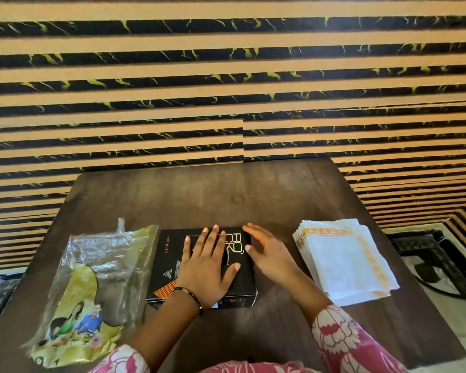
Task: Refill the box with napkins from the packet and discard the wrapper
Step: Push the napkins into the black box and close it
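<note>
A black box (170,254) with an orange dotted pattern lies closed in the middle of the dark wooden table (226,195). My left hand (207,267) rests flat on its lid, fingers spread. My right hand (269,251) hovers open at the box's right edge, blurred. A stack of white napkins (345,259) with orange borders lies to the right of the box. The empty plastic wrapper (92,289), clear and yellow with a printed picture, lies crumpled to the left of the box.
A wall of tan and black marbled stripes rises just behind the table's far edge. Light floor and a dark patterned object (431,254) show past the table's right side.
</note>
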